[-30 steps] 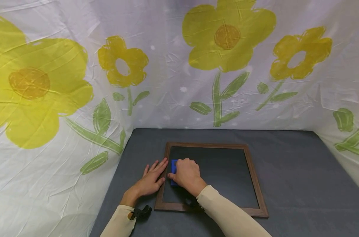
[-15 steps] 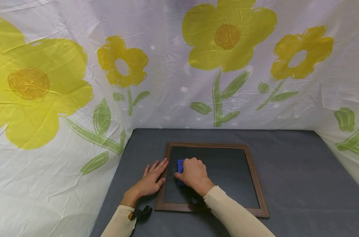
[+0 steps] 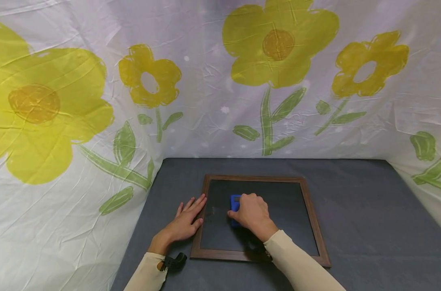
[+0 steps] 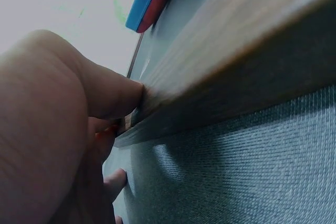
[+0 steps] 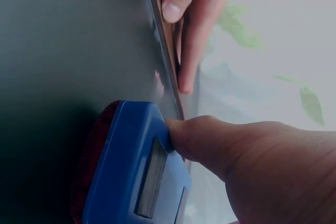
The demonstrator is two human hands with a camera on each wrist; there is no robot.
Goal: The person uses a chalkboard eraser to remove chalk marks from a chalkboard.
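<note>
A blackboard (image 3: 286, 218) in a brown wooden frame lies flat on the dark grey cloth. My right hand (image 3: 255, 213) grips a blue blackboard eraser (image 3: 234, 203) left of the board's middle, thumb on its near left side. The right wrist view shows the eraser's dark red felt underside (image 5: 94, 156) turned toward the board and a grey slot on its back. With fingers spread and extended, my left hand (image 3: 184, 222) rests along the frame's left side (image 3: 202, 226). Its thumb touches the wood in the left wrist view, while other fingers reach down to the cloth.
Dark grey cloth (image 3: 369, 218) covers the table around the board. A white curtain (image 3: 206, 121) with yellow flowers hangs behind and at both sides. A black camera strap (image 3: 174, 262) sits on my left wrist. Faint smudges show on the board's left part.
My right hand has slid the eraser rightward, from beside the left frame edge toward the board's middle. My left hand has stayed in place on the frame.
</note>
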